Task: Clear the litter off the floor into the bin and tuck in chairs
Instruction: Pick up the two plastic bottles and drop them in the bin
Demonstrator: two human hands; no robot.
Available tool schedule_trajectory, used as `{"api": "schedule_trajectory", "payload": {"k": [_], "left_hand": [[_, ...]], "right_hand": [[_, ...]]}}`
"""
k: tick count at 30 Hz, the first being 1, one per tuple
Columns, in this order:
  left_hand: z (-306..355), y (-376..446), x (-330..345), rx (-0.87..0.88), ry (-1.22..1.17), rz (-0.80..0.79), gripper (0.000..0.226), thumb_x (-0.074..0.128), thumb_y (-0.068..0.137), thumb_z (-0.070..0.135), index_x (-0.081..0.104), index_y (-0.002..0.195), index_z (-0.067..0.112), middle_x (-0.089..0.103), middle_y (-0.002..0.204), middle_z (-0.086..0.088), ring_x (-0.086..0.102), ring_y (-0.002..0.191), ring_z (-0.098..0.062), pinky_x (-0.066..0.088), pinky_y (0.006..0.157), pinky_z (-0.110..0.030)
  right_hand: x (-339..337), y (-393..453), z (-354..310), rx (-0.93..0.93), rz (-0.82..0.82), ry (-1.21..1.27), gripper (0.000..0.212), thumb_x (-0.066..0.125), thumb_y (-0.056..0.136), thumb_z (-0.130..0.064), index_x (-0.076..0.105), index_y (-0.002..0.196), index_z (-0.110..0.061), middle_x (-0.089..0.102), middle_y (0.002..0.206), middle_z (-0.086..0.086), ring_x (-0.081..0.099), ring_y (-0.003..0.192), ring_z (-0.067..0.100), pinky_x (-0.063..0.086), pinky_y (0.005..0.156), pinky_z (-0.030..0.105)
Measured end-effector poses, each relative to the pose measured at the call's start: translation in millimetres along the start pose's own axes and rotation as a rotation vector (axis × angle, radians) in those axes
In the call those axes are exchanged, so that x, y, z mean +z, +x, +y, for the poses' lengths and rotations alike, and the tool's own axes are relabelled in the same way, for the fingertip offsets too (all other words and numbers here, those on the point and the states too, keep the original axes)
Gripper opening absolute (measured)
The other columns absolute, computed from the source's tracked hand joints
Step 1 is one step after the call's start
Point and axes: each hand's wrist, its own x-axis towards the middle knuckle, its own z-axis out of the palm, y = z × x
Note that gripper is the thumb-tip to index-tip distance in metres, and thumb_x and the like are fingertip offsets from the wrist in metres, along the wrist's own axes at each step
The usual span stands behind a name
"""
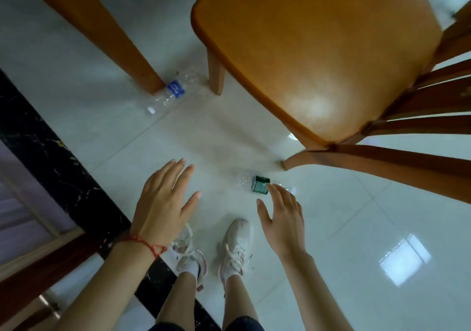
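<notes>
In the head view both hands hold nothing, fingers spread: the left hand (163,198) over bare floor, the right hand (283,218) with fingertips covering part of a green-labelled bottle (254,183) lying near the chair (318,50). A blue-labelled bottle (171,93) lies against a wooden leg (107,34) whose top is cut off, and its clear body is hard to make out.

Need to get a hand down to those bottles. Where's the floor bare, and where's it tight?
Bare tile lies between the left hand, the chair seat edge and the blue-label bottle, and at lower right beside the right hand. Tight: the blue-label bottle lies between two wooden legs; the green-label bottle lies near the chair's rear leg.
</notes>
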Motion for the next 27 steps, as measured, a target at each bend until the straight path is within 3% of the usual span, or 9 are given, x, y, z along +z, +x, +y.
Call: {"api": "schedule_trajectory", "payload": {"k": [6, 9, 12, 16, 19, 23, 27], "left_hand": [[-23, 31, 76, 0.050, 0.010, -0.033, 0.066, 0.016, 0.094, 0.049, 0.054, 0.120, 0.001, 0.057, 0.124, -0.021, 0.053, 0.116, -0.037, 0.043, 0.094, -0.045], [-32, 44, 109, 0.058, 0.032, -0.055, 0.056, 0.034, 0.087, 0.040, 0.056, 0.117, -0.002, 0.058, 0.122, -0.025, 0.054, 0.113, -0.040, 0.045, 0.090, -0.050], [-42, 53, 139, 0.091, 0.047, -0.081, 0.054, 0.036, 0.085, 0.037, 0.056, 0.118, -0.002, 0.058, 0.121, -0.024, 0.054, 0.113, -0.040, 0.045, 0.091, -0.049], [-56, 67, 172, 0.137, 0.069, -0.094, 0.052, 0.038, 0.085, 0.036, 0.057, 0.116, -0.002, 0.059, 0.120, -0.024, 0.055, 0.113, -0.039, 0.045, 0.091, -0.046], [-65, 80, 193, 0.164, 0.075, -0.099, 0.051, 0.039, 0.085, 0.034, 0.057, 0.115, -0.003, 0.059, 0.119, -0.025, 0.056, 0.111, -0.040, 0.046, 0.089, -0.048], [-77, 96, 211, 0.179, 0.081, -0.113, 0.051, 0.038, 0.086, 0.035, 0.057, 0.114, -0.003, 0.059, 0.119, -0.025, 0.055, 0.112, -0.040, 0.047, 0.088, -0.048], [-86, 108, 220, 0.187, 0.076, -0.099, 0.051, 0.038, 0.086, 0.035, 0.056, 0.115, -0.003, 0.059, 0.120, -0.025, 0.055, 0.112, -0.040, 0.046, 0.089, -0.048]], "right_hand": [[71, 24, 48, 0.361, -0.072, 0.281, 0.043, 0.049, 0.092, -0.031, 0.049, 0.131, -0.012, 0.054, 0.133, 0.006, 0.047, 0.124, 0.022, 0.036, 0.102, 0.032], [106, 38, 73, 0.533, -0.054, 0.387, 0.041, 0.049, 0.093, -0.031, 0.051, 0.129, -0.011, 0.056, 0.131, 0.006, 0.050, 0.121, 0.020, 0.036, 0.099, 0.028], [136, 52, 93, 0.664, -0.030, 0.455, 0.038, 0.050, 0.092, -0.030, 0.055, 0.124, -0.010, 0.061, 0.124, 0.009, 0.055, 0.114, 0.022, 0.037, 0.091, 0.024], [177, 74, 120, 0.916, -0.075, 0.559, 0.037, 0.048, 0.091, -0.040, 0.064, 0.098, -0.007, 0.065, 0.100, 0.011, 0.057, 0.095, 0.026, 0.038, 0.083, 0.030], [200, 90, 135, 1.181, -0.018, 0.797, 0.046, 0.054, 0.086, -0.048, 0.059, 0.078, -0.003, 0.058, 0.085, 0.011, 0.056, 0.081, 0.024, 0.048, 0.085, 0.040], [212, 110, 149, 1.441, -0.005, 1.136, 0.052, 0.062, 0.080, -0.050, 0.050, 0.108, -0.008, 0.057, 0.107, 0.018, 0.061, 0.098, 0.032, 0.051, 0.091, 0.041], [223, 124, 155, 1.458, 0.028, 1.223, 0.073, 0.066, 0.076, -0.052, 0.045, 0.125, -0.002, 0.057, 0.118, 0.020, 0.061, 0.102, 0.032, 0.052, 0.090, 0.039]]}}
